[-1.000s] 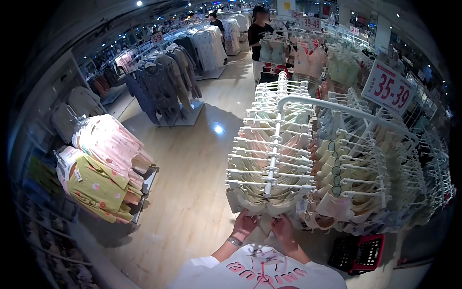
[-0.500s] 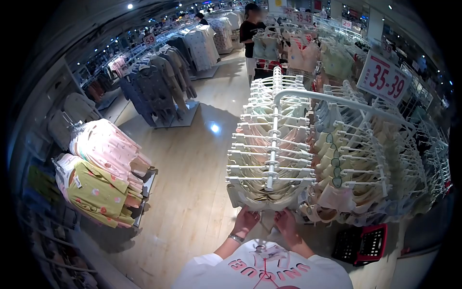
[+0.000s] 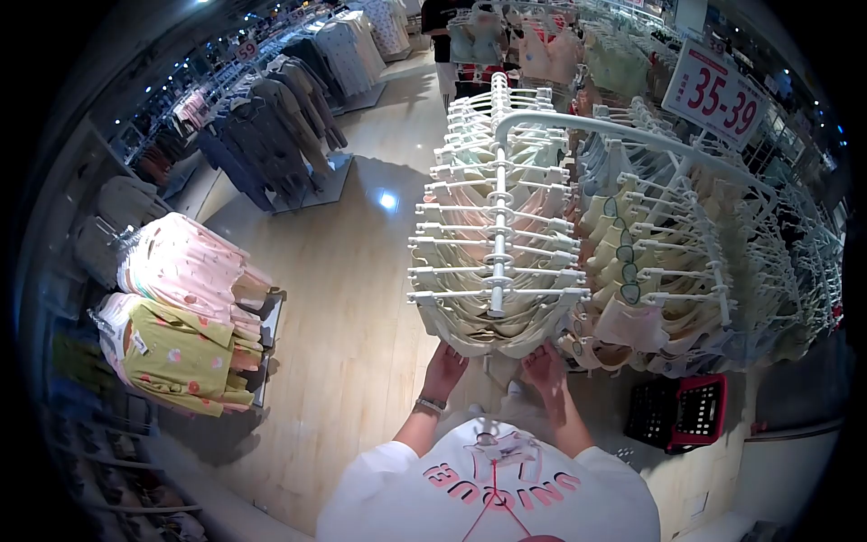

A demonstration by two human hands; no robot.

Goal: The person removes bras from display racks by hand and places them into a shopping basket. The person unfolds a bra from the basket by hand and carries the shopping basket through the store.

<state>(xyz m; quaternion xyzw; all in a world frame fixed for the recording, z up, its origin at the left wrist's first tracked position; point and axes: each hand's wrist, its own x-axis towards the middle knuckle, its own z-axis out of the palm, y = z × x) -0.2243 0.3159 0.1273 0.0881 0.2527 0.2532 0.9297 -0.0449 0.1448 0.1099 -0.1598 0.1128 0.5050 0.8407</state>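
Note:
In the head view, a row of bras on white hangers [image 3: 499, 264] hangs from a white rail, with a cream bra [image 3: 495, 339] at the front. My left hand [image 3: 447, 363] has its fingers curled at the lower left edge of this bra. On the opposite side, my right hand [image 3: 544, 363] grips the lower right edge in the same way. Fabric partly hides the fingertips of both hands. The bra stays on its hanger, its cups facing me.
More bras [image 3: 673, 307] hang close on the right, beneath a "35-39" price sign [image 3: 718, 95]. A black and red shopping basket [image 3: 677, 414] stands on the floor at right. Pink and green garments [image 3: 185, 348] hang at left. A person [image 3: 440, 41] stands beyond the rack.
The view has tilted down, so the rack and the basket sit higher in the picture. Both my hands stay at the front bra's lower edge, with my arms stretched further forward.

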